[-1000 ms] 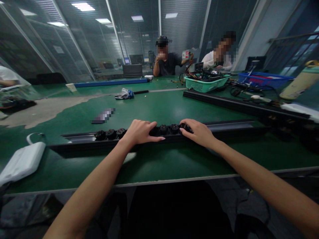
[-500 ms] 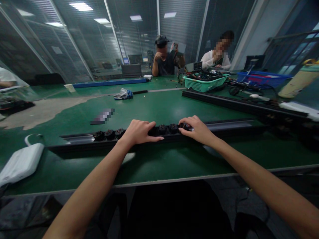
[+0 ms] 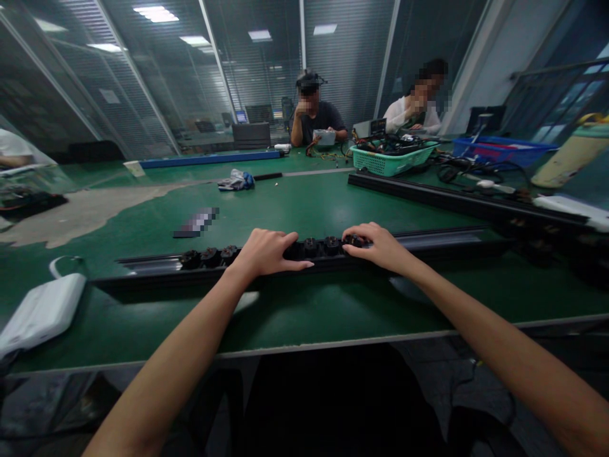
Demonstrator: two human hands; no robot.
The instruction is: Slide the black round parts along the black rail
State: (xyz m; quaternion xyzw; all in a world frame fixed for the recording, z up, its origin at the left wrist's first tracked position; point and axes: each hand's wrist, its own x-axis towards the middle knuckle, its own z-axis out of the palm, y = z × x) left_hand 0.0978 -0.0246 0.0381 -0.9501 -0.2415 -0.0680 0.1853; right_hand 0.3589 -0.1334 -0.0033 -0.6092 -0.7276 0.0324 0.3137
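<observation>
**Under the hands, past the edges**

Cannot see the stretch of black rail point(image 3: 162, 279) beneath the left hand point(image 3: 266, 251), nor most of that hand's fingers. Can make out only part of the socket module point(image 3: 353, 241) behind the fingers of the right hand point(image 3: 380, 246). Cannot separate the dark parts point(image 3: 537, 235) crowded in shadow at three o'clock. Cannot read the pixelated phone point(image 3: 195, 223) at nine, nor sort the heap in the green basket point(image 3: 375, 160) near two. Lose to the edges the left forearm point(image 3: 181, 368) between seven and eight, the right forearm point(image 3: 514, 355) at four, and a co-worker's white sleeve point(image 3: 13, 141) between nine and ten.
</observation>
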